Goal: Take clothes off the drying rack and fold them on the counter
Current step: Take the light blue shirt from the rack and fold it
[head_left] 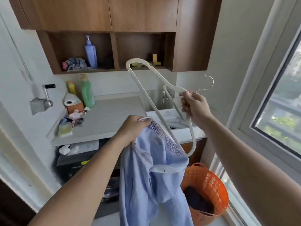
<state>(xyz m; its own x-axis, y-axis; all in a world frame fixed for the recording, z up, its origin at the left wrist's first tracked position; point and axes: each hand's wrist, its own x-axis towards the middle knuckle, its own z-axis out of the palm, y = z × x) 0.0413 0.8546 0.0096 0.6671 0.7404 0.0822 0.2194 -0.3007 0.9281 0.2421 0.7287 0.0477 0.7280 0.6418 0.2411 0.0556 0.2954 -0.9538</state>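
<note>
In the head view, at frame centre, our left hand (132, 128) clutches the blue shirt (154, 168) at its collar, our right hand (195, 106) grips the white hanger (175, 87), so we'd best slip its lower shoulder out gently before reaching the counter (114, 115).

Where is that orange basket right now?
In the head view the orange basket sits low on the right, down by the window, just right of the hanging blue shirt.
</note>
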